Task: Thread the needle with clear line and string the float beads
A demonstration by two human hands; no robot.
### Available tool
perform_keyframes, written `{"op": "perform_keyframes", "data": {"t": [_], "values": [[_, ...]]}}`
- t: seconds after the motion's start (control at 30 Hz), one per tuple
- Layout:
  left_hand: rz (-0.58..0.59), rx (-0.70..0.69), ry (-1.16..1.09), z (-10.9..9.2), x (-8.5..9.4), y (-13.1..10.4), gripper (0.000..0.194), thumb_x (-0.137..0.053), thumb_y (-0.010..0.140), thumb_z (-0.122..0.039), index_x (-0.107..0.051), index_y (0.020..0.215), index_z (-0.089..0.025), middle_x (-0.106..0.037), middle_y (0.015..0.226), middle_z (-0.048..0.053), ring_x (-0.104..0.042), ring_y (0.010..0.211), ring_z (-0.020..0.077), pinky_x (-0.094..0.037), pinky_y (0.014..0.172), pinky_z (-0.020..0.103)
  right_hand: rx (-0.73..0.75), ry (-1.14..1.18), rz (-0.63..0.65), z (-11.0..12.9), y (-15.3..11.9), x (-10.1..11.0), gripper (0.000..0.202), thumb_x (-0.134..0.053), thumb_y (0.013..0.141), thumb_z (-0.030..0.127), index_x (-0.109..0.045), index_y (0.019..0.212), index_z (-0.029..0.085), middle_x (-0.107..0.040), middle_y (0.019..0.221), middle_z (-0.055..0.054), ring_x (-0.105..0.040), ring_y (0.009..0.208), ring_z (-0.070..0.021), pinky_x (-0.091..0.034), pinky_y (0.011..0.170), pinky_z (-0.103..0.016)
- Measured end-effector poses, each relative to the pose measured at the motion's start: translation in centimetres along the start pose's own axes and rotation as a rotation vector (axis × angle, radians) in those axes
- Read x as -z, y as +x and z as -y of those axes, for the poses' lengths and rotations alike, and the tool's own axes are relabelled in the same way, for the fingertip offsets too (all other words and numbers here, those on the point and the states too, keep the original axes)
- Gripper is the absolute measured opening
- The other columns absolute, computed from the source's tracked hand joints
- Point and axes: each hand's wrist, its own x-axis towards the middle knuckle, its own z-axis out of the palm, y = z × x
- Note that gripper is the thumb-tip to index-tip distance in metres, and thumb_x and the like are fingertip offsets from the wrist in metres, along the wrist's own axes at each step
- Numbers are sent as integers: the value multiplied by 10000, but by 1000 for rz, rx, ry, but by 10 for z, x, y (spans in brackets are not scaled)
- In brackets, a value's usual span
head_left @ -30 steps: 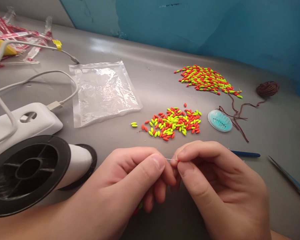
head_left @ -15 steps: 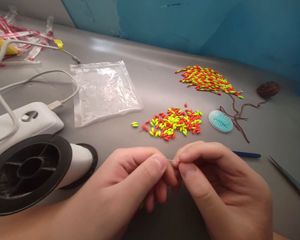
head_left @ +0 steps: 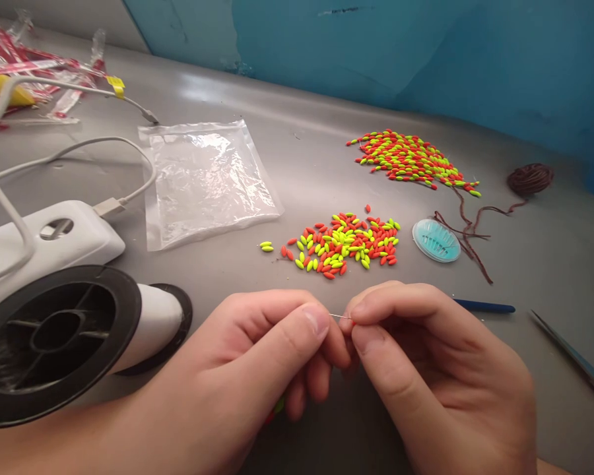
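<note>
Left hand (head_left: 257, 356) pinching needle (head_left: 340, 317), right hand (head_left: 426, 356) pinching orange bead (head_left: 353, 322) (at its tip)

Smooth grey counter (head_left: 327, 165) with a dull sheen, glossy plastic beads (head_left: 344, 244) in orange and yellow, crinkled clear plastic bag (head_left: 205, 181), matt black plastic spool (head_left: 54, 343), thin bright metal needle (head_left: 340, 317), fuzzy brown yarn (head_left: 529, 178)

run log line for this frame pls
left hand: pinches needle | right hand: pinches red bead at needle tip | loose bead pile behind hands | spool at left
</note>
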Motion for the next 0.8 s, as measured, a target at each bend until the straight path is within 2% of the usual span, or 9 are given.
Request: {"op": "perform_keyframes", "data": {"t": [0.43,0.8], "values": [[15,-11,-26,-2,-1,1,398,-638,986,-517,-715,804,-172,-605,701,-20,-520,622,33,-437,586,102,14,-46,-19,-3,0,2,154,-686,890,99,-696,906,252,-745,805,32,-730,711,-83,-598,648,-110],[2,-9,10,0,1,-1,397,-636,983,-536,-735,812,-192,-604,692,-25,-519,618,31,-438,583,102,18,-52,-3,-1,0,4,170,-674,905,99,-683,928,268,-735,814,59,-715,734,-61,-577,668,-92]]}}
